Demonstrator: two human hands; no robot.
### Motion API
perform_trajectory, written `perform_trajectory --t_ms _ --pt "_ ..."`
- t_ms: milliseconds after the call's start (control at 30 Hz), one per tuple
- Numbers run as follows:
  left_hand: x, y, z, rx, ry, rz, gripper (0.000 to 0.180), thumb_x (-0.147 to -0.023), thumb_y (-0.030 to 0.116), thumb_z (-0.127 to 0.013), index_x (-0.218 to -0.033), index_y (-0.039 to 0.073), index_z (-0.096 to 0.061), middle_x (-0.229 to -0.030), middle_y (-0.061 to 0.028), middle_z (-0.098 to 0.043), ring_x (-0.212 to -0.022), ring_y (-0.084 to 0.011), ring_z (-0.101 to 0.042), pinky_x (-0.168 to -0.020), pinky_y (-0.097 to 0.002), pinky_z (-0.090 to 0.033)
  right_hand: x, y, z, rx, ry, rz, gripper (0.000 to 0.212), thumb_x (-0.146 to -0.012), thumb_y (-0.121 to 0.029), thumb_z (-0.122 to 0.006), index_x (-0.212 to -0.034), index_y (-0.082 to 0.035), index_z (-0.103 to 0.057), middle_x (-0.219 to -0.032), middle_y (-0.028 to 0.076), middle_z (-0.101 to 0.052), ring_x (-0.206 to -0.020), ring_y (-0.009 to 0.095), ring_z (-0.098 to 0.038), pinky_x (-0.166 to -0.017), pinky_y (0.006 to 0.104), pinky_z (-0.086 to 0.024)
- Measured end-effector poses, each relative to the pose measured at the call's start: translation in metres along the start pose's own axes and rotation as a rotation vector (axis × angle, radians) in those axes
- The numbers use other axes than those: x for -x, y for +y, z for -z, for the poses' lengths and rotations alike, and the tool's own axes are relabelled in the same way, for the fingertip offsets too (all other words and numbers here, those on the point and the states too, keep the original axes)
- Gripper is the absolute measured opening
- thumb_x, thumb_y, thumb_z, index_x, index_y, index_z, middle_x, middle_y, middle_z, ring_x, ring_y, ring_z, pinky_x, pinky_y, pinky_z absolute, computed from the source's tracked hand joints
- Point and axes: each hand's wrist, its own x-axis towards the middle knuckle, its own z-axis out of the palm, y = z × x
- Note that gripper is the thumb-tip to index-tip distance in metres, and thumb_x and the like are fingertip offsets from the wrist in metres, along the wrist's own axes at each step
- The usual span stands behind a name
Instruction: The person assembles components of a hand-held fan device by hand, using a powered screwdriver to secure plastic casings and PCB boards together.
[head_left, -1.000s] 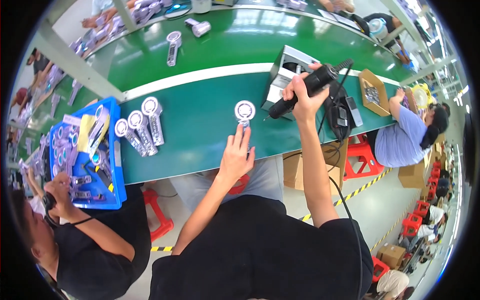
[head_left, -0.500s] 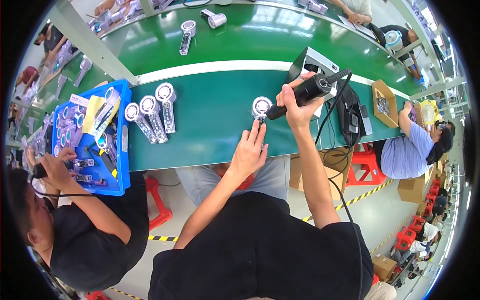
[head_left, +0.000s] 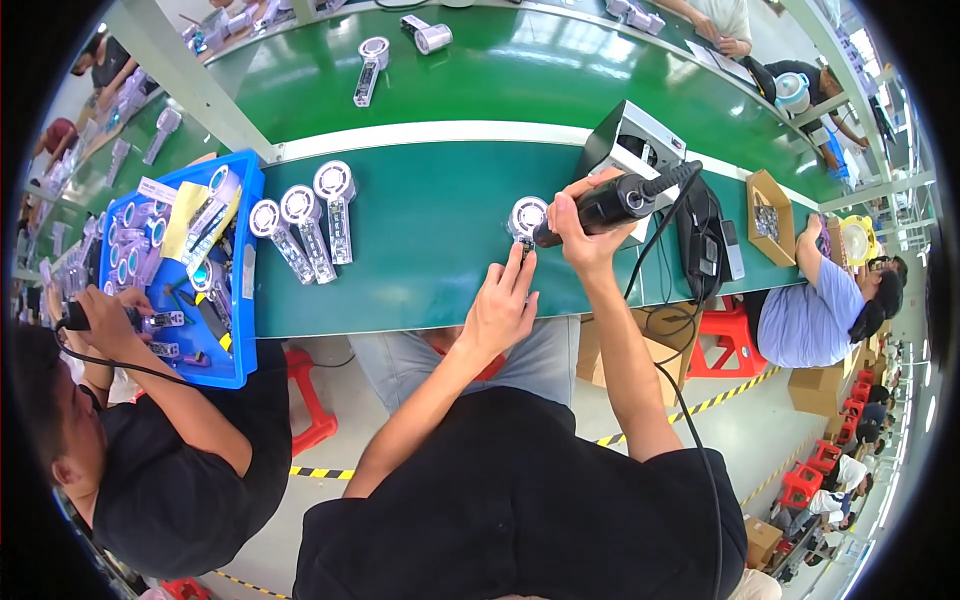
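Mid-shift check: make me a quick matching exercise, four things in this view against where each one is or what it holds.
Things:
1. black power tool
2. blue tray
3. open cardboard box
4. round-headed device in front of the person

Places and states:
A. toward the right end of the green bench, holding small parts
B. touched by the left hand
C. holding a yellow sheet
D. gripped in the right hand

Pairs: 1-D, 2-C, 3-A, 4-B

No text can be read, even on the white card (head_left: 157, 191).
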Motion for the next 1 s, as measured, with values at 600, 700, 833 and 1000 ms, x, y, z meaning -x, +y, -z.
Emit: perform_trajectory --t_ms 600,700,833,1000 --pt "0.001 -0.003 0.02 0.287 -0.034 0.092 0.065 -0.069 0.002 -0.07 -0.133 0.0 -0.057 -0.142 -0.0233 -0.046 -0.1 -0.0335 -0.057 -0.086 -0.0392 -0.051 -0.081 -0.046 0.07 0.257 0.193 0.089 0.046 -0.083 0.002 -0.076 -0.118 -0.002 -0.045 -0.066 0.004 -0.057 -0.049 0.012 -0.055 -0.048 0.0254 -0.046" --pt "0.002 -0.003 0.019 0.294 -0.04 0.096 0.064 -0.069 0.003 -0.069 -0.132 0.0 -0.057 -0.143 -0.0235 -0.046 -0.103 -0.0348 -0.057 -0.087 -0.0394 -0.051 -0.083 -0.038 0.072 0.174 0.198 0.048 0.046 -0.084 0.0 -0.076 -0.118 -0.002 -0.046 -0.066 0.003 -0.057 -0.049 0.012 -0.056 -0.048 0.0257 -0.045" --pt "0.002 -0.003 0.019 0.29 -0.026 0.085 0.062 -0.07 0.003 -0.069 -0.131 0.0 -0.058 -0.143 -0.0238 -0.046 -0.108 -0.0364 -0.057 -0.089 -0.0399 -0.051 -0.087 -0.031 0.08 0.103 0.2 0.0 0.043 -0.086 -0.001 -0.074 -0.119 -0.001 -0.046 -0.067 0.005 -0.056 -0.048 0.014 -0.055 -0.046 0.0277 -0.045" --pt "0.003 -0.004 0.019 0.272 -0.003 0.066 0.062 -0.068 0.002 -0.07 -0.129 -0.002 -0.057 -0.142 -0.0228 -0.046 -0.095 -0.033 -0.055 -0.087 -0.0404 -0.051 -0.068 -0.036 0.062 -0.01 0.184 -0.063 0.043 -0.087 0.002 -0.071 -0.12 -0.001 -0.044 -0.066 0.006 -0.056 -0.048 0.014 -0.055 -0.045 0.0297 -0.046"
